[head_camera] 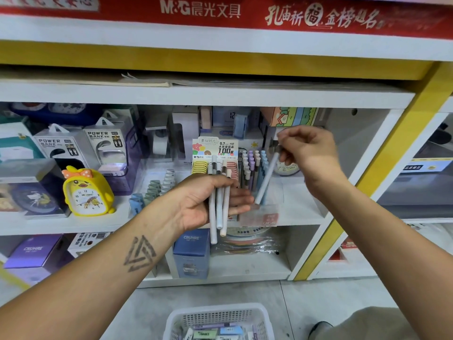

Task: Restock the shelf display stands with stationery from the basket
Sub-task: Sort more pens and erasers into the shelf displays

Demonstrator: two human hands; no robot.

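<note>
My left hand (208, 200) grips a bundle of three pastel pens (219, 209), held upright in front of the middle shelf. My right hand (308, 153) pinches the top of a single light-blue pen (266, 179), its lower tip down at the clear pen display stand (255, 168). That stand holds several purple and blue pens in rows. To its left stands a pencil-lead display (215, 155) with a card marked 0.7 HB 100. The white basket (218, 320) with stationery packs sits on the floor below, at the bottom edge of the view.
A yellow duck alarm clock (87, 192) and power bank boxes (107, 146) fill the shelf's left side. Small clips in a clear tray (157, 187) stand left of the lead display. A blue CRUHRE box (192, 251) sits on the lower shelf. A yellow shelf upright (382, 168) rises on the right.
</note>
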